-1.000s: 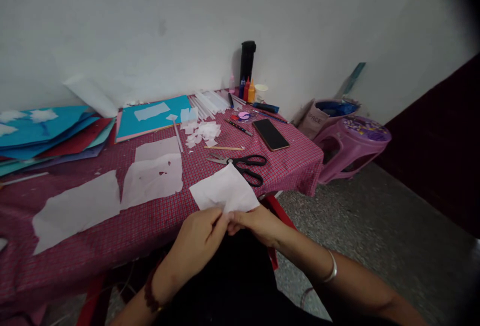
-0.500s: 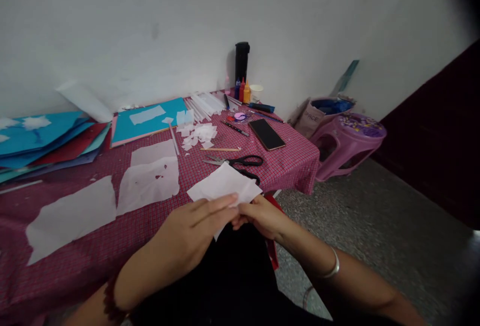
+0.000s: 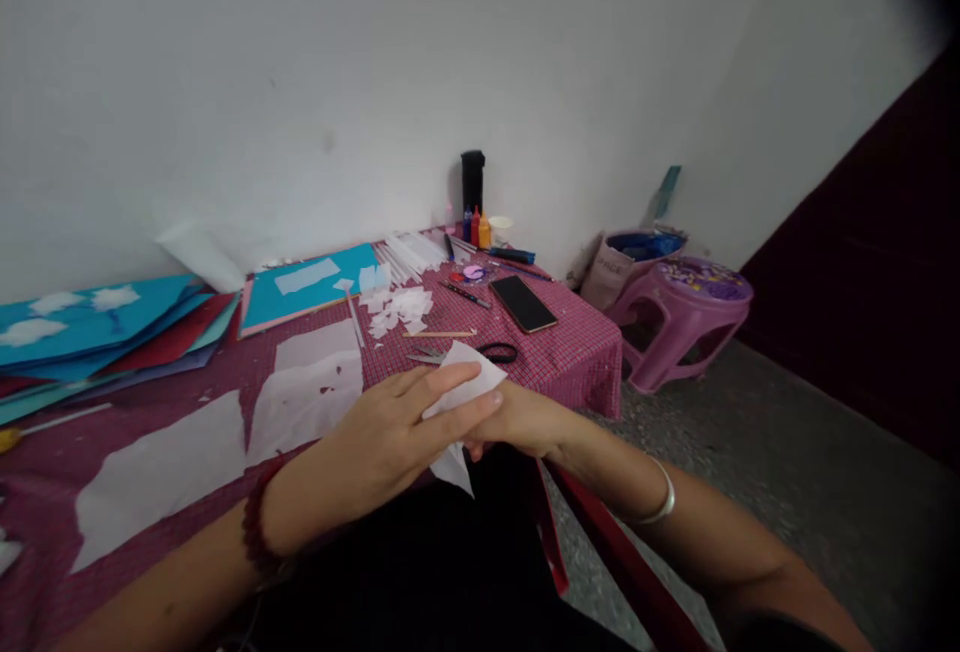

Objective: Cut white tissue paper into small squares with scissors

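Note:
A piece of white paper [image 3: 478, 370] is between my two hands, above my lap and in front of the table edge. My left hand [image 3: 390, 442] lies over the paper with its fingers stretched and slightly apart. My right hand [image 3: 517, 419] is closed around the paper from below, its fingers partly hidden behind my left fingers. One corner of the paper hangs down under the hands. Just behind the paper lie black-handled scissors [image 3: 499, 353], partly covered. Small white paper pieces [image 3: 401, 306] form a pile farther back.
On the checked tablecloth [image 3: 577, 352] are a phone [image 3: 523, 304], white sheets [image 3: 165, 472], a blue board [image 3: 337, 267], coloured papers [image 3: 90, 332], paint bottles [image 3: 475, 228] and a black flask [image 3: 472, 182]. A pink stool [image 3: 686, 317] stands at the right.
The view has tilted up, so the table things sit lower. The held paper shows less surface and looks more folded or gathered, and my left hand reaches farther over my right hand.

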Tool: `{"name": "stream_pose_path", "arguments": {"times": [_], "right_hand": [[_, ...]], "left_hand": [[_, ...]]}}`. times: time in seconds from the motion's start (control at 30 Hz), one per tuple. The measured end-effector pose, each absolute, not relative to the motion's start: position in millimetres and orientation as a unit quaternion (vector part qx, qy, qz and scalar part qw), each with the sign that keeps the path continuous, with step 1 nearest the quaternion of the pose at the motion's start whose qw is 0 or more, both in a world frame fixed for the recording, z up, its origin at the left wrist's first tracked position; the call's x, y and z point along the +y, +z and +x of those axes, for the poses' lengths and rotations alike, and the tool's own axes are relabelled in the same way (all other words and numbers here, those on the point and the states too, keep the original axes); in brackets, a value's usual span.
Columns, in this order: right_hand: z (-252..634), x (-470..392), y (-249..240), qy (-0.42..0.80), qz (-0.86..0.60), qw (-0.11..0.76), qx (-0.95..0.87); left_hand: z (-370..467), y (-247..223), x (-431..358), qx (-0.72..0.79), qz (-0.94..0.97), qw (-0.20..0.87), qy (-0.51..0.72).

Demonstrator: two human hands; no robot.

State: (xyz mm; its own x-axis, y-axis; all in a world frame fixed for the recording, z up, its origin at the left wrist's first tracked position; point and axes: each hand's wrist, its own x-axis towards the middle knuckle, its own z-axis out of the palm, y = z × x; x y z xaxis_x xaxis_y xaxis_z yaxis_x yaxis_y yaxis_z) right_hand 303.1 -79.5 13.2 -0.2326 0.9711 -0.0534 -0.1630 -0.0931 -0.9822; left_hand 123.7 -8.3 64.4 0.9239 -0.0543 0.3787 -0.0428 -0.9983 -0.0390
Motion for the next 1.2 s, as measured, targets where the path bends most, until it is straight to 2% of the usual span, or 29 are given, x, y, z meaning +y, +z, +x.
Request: {"name": "stream_pose_path", "arguments": {"times": [0.17, 0.3, 0.43, 0.63, 0.83, 0.93, 1.0, 1.13, 1.2], "right_hand": [[282, -61, 54, 0.592, -0.4, 0.39, -0.581], [255, -49, 72, 0.592, -0.417, 0.34, -0.6], [235, -39, 78, 0.608, -0.42, 0.305, -0.6], [221, -34, 76, 0.595, -0.45, 0.259, -0.613], [221, -26, 67, 0.572, -0.442, 0.203, -0.661], [223, -18, 62, 0.577, -0.439, 0.19, -0.662], [225, -16, 63, 0.575, -0.425, 0.2, -0.67], [229, -28, 79, 0.438, -0.42, 0.39, -0.693], [229, -40, 89, 0.377, -0.405, 0.42, -0.72]], "left_hand": [[88, 93, -25, 0.011, -0.95, 0.112, -0.29], [53, 85, -28, -0.001, -0.928, 0.145, -0.342], [21, 72, -28, -0.043, -0.928, 0.141, -0.341], [2, 62, -30, -0.027, -0.962, 0.017, -0.271], [8, 53, -29, -0.198, -0.93, -0.215, -0.223], [12, 52, -25, -0.197, -0.92, -0.259, -0.219], [14, 54, -21, -0.189, -0.923, -0.254, -0.219], [14, 65, -17, -0.228, -0.917, -0.235, -0.227], [15, 70, -18, -0.248, -0.911, -0.231, -0.236]]}}
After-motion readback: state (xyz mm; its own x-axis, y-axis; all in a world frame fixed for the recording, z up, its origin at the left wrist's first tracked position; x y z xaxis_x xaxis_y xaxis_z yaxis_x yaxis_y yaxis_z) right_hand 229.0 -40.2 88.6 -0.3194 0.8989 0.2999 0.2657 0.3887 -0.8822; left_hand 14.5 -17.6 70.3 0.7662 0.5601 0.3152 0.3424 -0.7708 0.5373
